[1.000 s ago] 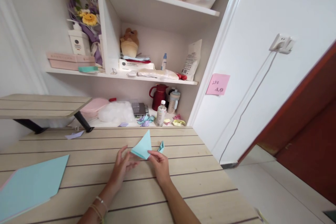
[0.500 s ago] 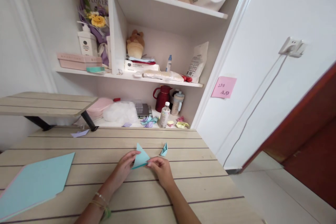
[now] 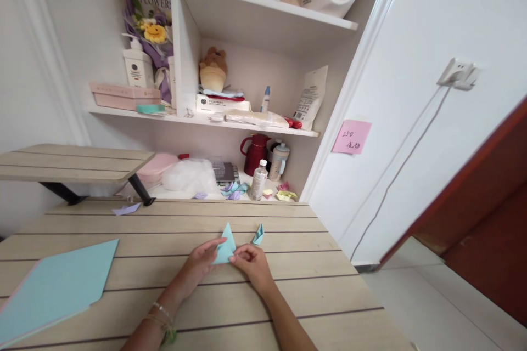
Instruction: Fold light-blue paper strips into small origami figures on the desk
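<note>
Between my two hands is a small folded piece of light blue paper (image 3: 225, 251), a triangle with its tip pointing away from me. My left hand (image 3: 201, 261) grips its left side, fingers over the front face. At the lower right corner, my right hand (image 3: 253, 267) pinches the paper between thumb and fingers. Just beyond my right hand a small folded blue paper boat (image 3: 258, 234) rests on the table. To the left lies a stack of light blue paper sheets (image 3: 61, 285), with a pink edge showing under the top.
The slatted wooden table (image 3: 321, 285) backs onto a shelf unit. A raised stand (image 3: 74, 162) on black legs occupies the back left, with a purple folded paper (image 3: 127, 209) near it. Behind the table's edge stand a plastic bottle (image 3: 258, 180) and several coloured paper folds (image 3: 234, 190).
The paper triangle has turned slightly and shifted a little to the right, now more upright. My left hand has moved right with it, its fingers further across the paper.
</note>
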A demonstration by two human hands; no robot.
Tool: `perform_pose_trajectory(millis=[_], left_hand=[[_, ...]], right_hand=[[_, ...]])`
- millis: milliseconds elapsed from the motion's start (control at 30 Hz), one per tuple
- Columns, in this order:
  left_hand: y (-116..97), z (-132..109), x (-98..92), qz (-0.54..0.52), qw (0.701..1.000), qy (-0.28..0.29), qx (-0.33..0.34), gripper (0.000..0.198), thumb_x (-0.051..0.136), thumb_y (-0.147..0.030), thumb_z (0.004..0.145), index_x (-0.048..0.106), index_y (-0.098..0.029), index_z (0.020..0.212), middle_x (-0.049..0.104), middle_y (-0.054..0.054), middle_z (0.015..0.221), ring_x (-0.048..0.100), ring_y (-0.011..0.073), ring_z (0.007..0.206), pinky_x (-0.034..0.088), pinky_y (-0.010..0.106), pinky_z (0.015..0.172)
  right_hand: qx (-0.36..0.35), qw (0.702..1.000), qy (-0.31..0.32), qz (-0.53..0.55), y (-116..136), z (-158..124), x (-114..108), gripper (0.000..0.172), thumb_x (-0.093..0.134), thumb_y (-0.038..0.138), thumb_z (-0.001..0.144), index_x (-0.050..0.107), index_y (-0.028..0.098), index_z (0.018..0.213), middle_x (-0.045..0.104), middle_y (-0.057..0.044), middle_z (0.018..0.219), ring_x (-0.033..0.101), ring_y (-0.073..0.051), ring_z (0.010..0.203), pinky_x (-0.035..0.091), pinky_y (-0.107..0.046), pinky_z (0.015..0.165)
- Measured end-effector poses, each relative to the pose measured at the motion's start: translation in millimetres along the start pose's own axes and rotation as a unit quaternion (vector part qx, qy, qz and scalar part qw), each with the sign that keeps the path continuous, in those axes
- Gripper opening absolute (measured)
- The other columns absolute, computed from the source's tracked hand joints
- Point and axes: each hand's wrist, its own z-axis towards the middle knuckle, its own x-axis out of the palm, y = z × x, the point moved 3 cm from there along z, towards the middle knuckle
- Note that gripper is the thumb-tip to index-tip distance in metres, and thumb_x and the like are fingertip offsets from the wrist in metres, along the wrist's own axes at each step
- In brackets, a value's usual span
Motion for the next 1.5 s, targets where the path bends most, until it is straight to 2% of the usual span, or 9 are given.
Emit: perform_pose_trajectory(millis=[133, 267, 433, 567, 700, 867, 1000, 1333, 1500], left_hand=[[-0.3, -1.1, 5.8, 0.063, 0.998, -0.014, 0.018, 0.054, 0.075, -0.021, 0.055, 0.061, -0.018, 0.107, 0.064, 0.009, 0.106, 0.057, 0.0248, 0.096, 0.044, 0.031, 0.081], [4.1, 2.1, 6.1, 0.035, 0.999, -0.005, 0.015, 0.057, 0.076, -0.020, 0.055, 0.059, -0.019, 0.109, 0.060, 0.012, 0.114, 0.056, 0.0261, 0.099, 0.046, 0.034, 0.081], [14.7, 10.3, -6.1, -0.015, 0.995, -0.095, 0.023, 0.037, 0.074, -0.030, 0.058, 0.066, -0.016, 0.092, 0.065, 0.012, 0.103, 0.061, 0.0247, 0.087, 0.050, 0.033, 0.071], [15.3, 11.4, -9.9, 0.020, 0.990, -0.137, 0.031, 0.037, 0.074, -0.032, 0.056, 0.068, -0.013, 0.087, 0.070, 0.011, 0.089, 0.063, 0.0253, 0.083, 0.049, 0.031, 0.069], [11.2, 9.0, -8.5, 0.032, 0.989, -0.141, 0.044, 0.039, 0.075, -0.028, 0.054, 0.068, -0.013, 0.089, 0.069, 0.012, 0.095, 0.060, 0.0267, 0.093, 0.046, 0.032, 0.079], [9.5, 7.5, -3.8, 0.032, 0.994, -0.097, 0.047, 0.041, 0.074, -0.022, 0.055, 0.066, -0.015, 0.095, 0.066, 0.013, 0.105, 0.059, 0.0264, 0.099, 0.045, 0.033, 0.085], [10.1, 8.5, -4.2, 0.055, 0.993, -0.091, 0.054, 0.041, 0.074, -0.021, 0.054, 0.067, -0.016, 0.094, 0.066, 0.013, 0.104, 0.060, 0.0256, 0.096, 0.047, 0.031, 0.081], [15.1, 9.6, -3.4, 0.089, 0.983, -0.151, 0.047, 0.034, 0.076, -0.030, 0.051, 0.066, -0.014, 0.080, 0.071, 0.007, 0.071, 0.065, 0.0204, 0.066, 0.047, 0.025, 0.057], [13.6, 8.6, -3.8, 0.083, 0.985, -0.149, 0.040, 0.052, 0.075, -0.028, 0.055, 0.058, -0.014, 0.102, 0.072, 0.007, 0.074, 0.064, 0.0181, 0.060, 0.047, 0.024, 0.055]], right_hand=[[0.009, 0.996, -0.027, 0.085, -2.8, 2.8, -1.6, 0.034, 0.079, 0.027, 0.050, 0.058, 0.017, 0.075, 0.061, 0.002, 0.061, 0.056, -0.012, 0.054, 0.045, -0.023, 0.053], [0.005, 0.993, -0.046, 0.108, -4.9, 5.1, -3.8, 0.041, 0.079, 0.026, 0.049, 0.056, 0.017, 0.082, 0.064, 0.000, 0.067, 0.060, -0.015, 0.060, 0.048, -0.026, 0.058], [-0.008, 0.992, -0.061, 0.107, -6.1, 4.4, -4.9, 0.045, 0.079, 0.025, 0.052, 0.054, 0.018, 0.089, 0.065, -0.001, 0.071, 0.061, -0.015, 0.063, 0.049, -0.027, 0.062], [-0.017, 0.997, -0.039, 0.070, -4.3, 2.1, -0.7, 0.044, 0.078, 0.028, 0.052, 0.057, 0.017, 0.088, 0.066, -0.002, 0.070, 0.062, -0.018, 0.067, 0.050, -0.030, 0.064], [-0.016, 0.997, -0.017, 0.076, -3.1, 1.2, 2.0, 0.039, 0.078, 0.028, 0.052, 0.061, 0.018, 0.085, 0.067, -0.004, 0.077, 0.062, -0.019, 0.071, 0.050, -0.032, 0.068], [-0.007, 0.994, -0.045, 0.097, -3.3, 2.6, -1.8, 0.037, 0.076, 0.030, 0.054, 0.063, 0.017, 0.086, 0.067, -0.005, 0.076, 0.062, -0.018, 0.070, 0.049, -0.031, 0.068], [0.001, 0.992, -0.062, 0.107, -5.0, 3.5, -3.7, 0.036, 0.077, 0.030, 0.053, 0.064, 0.015, 0.083, 0.067, -0.004, 0.071, 0.062, -0.018, 0.067, 0.049, -0.031, 0.066], [0.010, 0.994, -0.057, 0.091, -10.5, 4.4, -3.9, 0.031, 0.077, 0.026, 0.055, 0.063, 0.015, 0.081, 0.067, -0.002, 0.069, 0.061, -0.015, 0.062, 0.048, -0.027, 0.064], [0.017, 0.993, -0.055, 0.107, -13.4, 5.0, -5.0, 0.050, 0.077, 0.030, 0.055, 0.058, 0.017, 0.098, 0.066, 0.000, 0.065, 0.061, -0.016, 0.061, 0.049, -0.029, 0.063]])
